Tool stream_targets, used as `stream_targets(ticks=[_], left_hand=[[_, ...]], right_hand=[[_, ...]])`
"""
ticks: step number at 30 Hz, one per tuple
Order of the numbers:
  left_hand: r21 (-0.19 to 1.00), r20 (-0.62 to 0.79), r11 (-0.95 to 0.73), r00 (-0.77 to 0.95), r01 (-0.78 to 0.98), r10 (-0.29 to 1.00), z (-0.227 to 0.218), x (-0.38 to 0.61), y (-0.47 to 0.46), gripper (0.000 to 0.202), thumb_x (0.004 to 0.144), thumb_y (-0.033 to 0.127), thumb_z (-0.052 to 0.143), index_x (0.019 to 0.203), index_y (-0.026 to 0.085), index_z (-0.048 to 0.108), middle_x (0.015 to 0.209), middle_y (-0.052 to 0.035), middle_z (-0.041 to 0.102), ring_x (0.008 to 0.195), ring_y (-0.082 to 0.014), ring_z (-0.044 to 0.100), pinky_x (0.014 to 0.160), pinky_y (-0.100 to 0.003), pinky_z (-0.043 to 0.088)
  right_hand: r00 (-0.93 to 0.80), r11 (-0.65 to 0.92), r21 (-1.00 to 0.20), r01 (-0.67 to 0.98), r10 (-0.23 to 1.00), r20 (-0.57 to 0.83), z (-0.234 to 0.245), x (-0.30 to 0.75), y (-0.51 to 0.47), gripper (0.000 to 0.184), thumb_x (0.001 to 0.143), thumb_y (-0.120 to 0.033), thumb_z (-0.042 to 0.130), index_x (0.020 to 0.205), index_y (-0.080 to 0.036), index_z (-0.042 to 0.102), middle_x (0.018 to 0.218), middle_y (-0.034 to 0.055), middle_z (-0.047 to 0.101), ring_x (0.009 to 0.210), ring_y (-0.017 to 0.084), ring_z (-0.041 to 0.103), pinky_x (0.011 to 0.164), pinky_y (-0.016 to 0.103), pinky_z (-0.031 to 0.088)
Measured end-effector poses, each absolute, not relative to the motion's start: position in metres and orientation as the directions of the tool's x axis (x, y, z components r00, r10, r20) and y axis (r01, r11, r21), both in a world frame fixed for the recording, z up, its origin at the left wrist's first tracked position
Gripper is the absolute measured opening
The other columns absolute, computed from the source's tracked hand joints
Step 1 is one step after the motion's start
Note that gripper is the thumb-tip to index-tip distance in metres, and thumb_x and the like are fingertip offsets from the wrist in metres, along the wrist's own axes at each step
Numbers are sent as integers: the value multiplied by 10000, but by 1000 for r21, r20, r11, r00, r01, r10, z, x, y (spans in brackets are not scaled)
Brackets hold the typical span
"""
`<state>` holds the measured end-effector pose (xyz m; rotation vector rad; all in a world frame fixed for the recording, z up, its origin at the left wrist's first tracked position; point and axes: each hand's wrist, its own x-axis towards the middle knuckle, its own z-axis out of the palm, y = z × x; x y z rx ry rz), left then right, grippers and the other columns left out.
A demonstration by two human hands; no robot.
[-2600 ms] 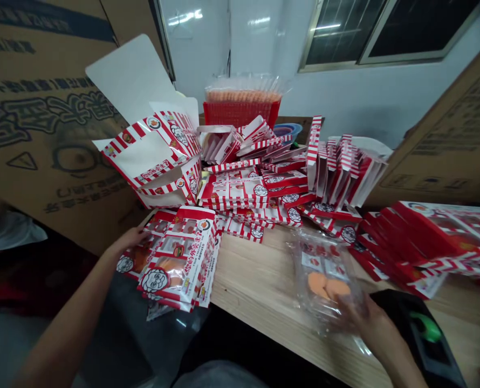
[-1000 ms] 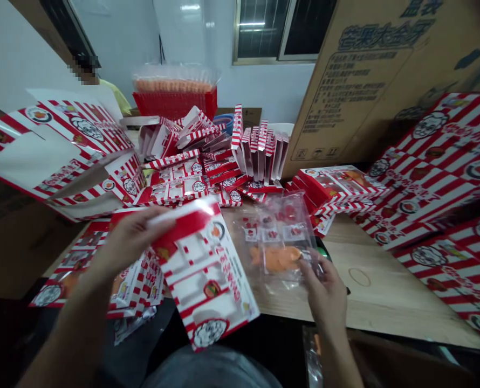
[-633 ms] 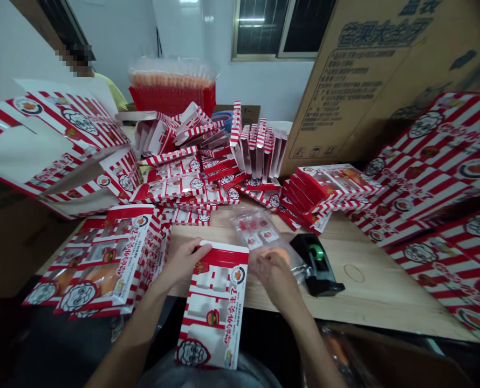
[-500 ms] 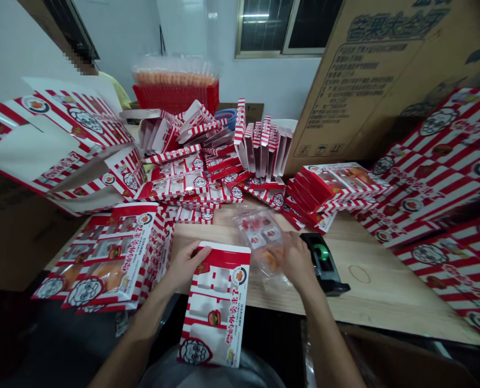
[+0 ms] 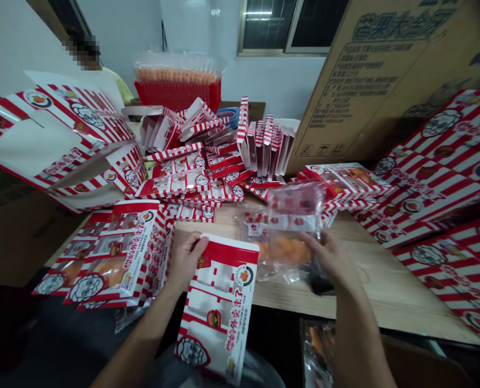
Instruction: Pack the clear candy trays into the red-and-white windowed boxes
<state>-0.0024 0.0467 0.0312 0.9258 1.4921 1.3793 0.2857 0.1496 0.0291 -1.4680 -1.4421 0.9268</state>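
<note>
My left hand (image 5: 186, 260) is closed on the top left corner of a flat red-and-white striped box (image 5: 219, 291) with cut-out windows and a burger print. The box hangs tilted at the table's front edge, over my lap. My right hand (image 5: 332, 260) pinches the right side of a clear plastic pack (image 5: 290, 249) with orange pieces and small printed items inside; motion blurs it. Behind and left of it, a similar clear pack (image 5: 248, 222) lies on the table. A black tape dispenser (image 5: 321, 284) is mostly hidden behind the raised pack and my right hand.
Stacked filled boxes (image 5: 106, 258) stand at the left, with a heap of striped boxes (image 5: 191, 180) behind. Large striped cartons (image 5: 438, 172) and a brown cardboard box (image 5: 357, 81) border the right. More clear packs (image 5: 316, 350) lie below the table edge. Another person (image 5: 116, 83) is at the back left.
My right hand has lifted a clear pack off the table and moved it up and right, across the tape dispenser. The striped box in my left hand has tilted slightly.
</note>
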Motion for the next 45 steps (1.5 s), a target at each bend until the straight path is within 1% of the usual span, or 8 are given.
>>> stream_targets(ticks=[4,8,16,23,27,31,39,45], left_hand=[[994,-109,94,-317,-63,942,39,15,49,357,712,551,586,687,210,484,593,62,502,533,-100,487,525,-201,431],[996,-92,88,-261,-26,961,37,31,50,326,736,519,573,681,202,523,613,44,503,553,-108,489,537,-211,429],[996,34,-5,-304,94,952,39,27,49,249,745,435,585,671,206,523,1066,-41,536,955,-178,522,871,-263,398],[999,-42,44,-89,20,995,51,17,54,317,696,467,607,600,200,464,586,40,465,551,-114,428,524,-220,377],[996,-90,90,-10,-5,996,55,18,56,408,661,520,616,532,192,412,501,58,390,464,-85,349,447,-203,302],[997,-69,68,-47,-24,996,46,20,51,384,671,519,616,565,195,439,539,46,445,499,-101,407,478,-209,354],[997,74,-78,-259,-6,963,34,20,43,238,756,395,600,671,185,527,1166,-53,537,1060,-188,507,892,-257,381],[999,-25,15,-213,-47,977,35,30,47,319,747,448,590,625,194,443,574,56,459,508,-94,422,501,-208,367]], right_hand=[[319,98,-951,-294,948,-1,42,254,135,403,575,-324,734,932,-220,579,864,-6,686,840,174,648,761,301,511],[76,-157,-857,-492,972,-222,44,216,117,382,552,-322,754,885,-200,610,814,12,707,776,218,670,678,334,538],[-263,-316,-919,-235,931,-253,41,235,108,300,530,-299,782,780,-178,667,738,11,716,685,187,650,660,298,501],[-462,-277,-957,-86,862,-208,42,251,115,388,597,-409,762,899,-177,689,840,63,721,767,236,659,747,379,508],[-181,-71,-970,-234,983,-28,50,237,134,382,701,-534,650,939,-235,651,966,43,693,835,208,645,750,357,514],[122,237,-948,-214,969,214,67,233,154,512,658,-338,735,1141,-317,568,1135,-24,620,973,146,584,828,273,466],[-536,17,-994,106,843,-43,48,245,133,300,734,-482,656,877,-225,718,941,28,680,855,179,596,818,320,454],[-775,-32,-989,148,617,-136,38,242,110,382,705,-561,639,683,-190,726,1001,52,658,936,215,579,848,319,456]])
